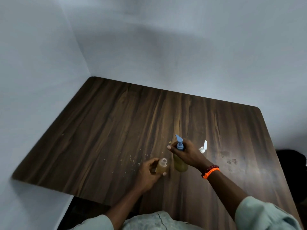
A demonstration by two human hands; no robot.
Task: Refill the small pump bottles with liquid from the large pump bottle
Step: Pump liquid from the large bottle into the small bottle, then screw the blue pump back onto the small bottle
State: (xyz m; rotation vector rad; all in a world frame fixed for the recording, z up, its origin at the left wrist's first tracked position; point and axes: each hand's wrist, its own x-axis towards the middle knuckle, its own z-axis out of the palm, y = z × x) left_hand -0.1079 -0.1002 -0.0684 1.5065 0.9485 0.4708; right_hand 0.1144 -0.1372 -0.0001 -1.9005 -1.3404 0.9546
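Observation:
My left hand (149, 173) grips a small clear bottle (161, 166) with amber liquid; its neck is open, with no pump on it. Just to its right stands the large bottle (180, 165) of yellowish liquid with a blue pump head (179, 143). My right hand (186, 153) wraps the large bottle's neck just below the pump, the spout pointing away from me. A white pump top (203, 147) stands on the table behind my right hand, apart from both bottles.
The dark wood table (116, 130) sits in a corner between two pale walls. Small crumbs or droplets (132, 159) speckle the surface left of the bottles, and a smudged wet patch (229, 158) lies to the right.

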